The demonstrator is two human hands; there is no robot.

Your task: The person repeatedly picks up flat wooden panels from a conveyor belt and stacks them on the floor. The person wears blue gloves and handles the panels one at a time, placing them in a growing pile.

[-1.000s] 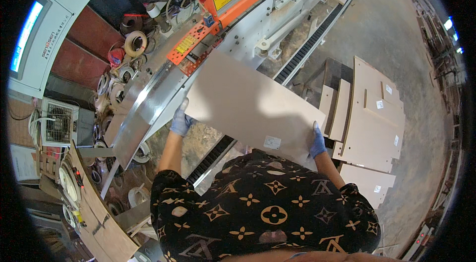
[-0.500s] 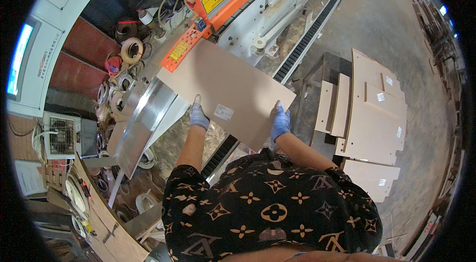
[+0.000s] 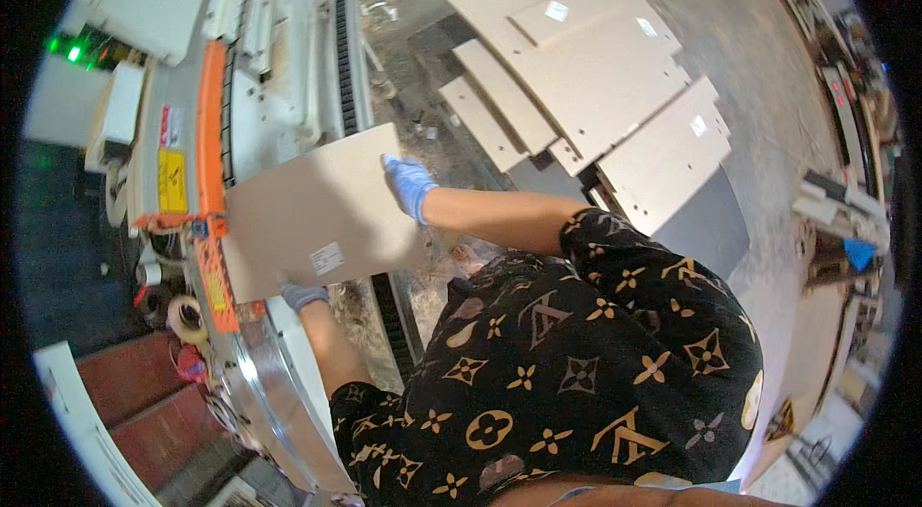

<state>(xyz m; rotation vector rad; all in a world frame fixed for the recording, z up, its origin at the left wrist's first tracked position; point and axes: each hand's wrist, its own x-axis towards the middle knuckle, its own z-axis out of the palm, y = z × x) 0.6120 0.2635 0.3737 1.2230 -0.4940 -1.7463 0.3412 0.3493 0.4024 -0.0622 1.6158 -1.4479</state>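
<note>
A flat beige panel [image 3: 307, 200] with a white label lies level in front of me, its far left edge at the orange guard of the machine [image 3: 213, 142]. My left hand [image 3: 303, 294], in a greyish glove, is closed on the panel's near edge, close to the label; its fingers are mostly under the board. My right hand [image 3: 411, 188], in a blue glove, grips the panel's right edge, and its lower fingers are hidden.
To the right, several beige panels with labels [image 3: 605, 56] lie stacked on a dark support. A black slotted track [image 3: 346, 36] runs beyond my panel. Rolls of edging tape [image 3: 185, 317] sit at the left, beside a curved metal table edge [image 3: 279, 401].
My view has swung to the right, so the machine now appears further left and the stacked panels nearer the middle. Both hands still hold the panel at the orange guard.
</note>
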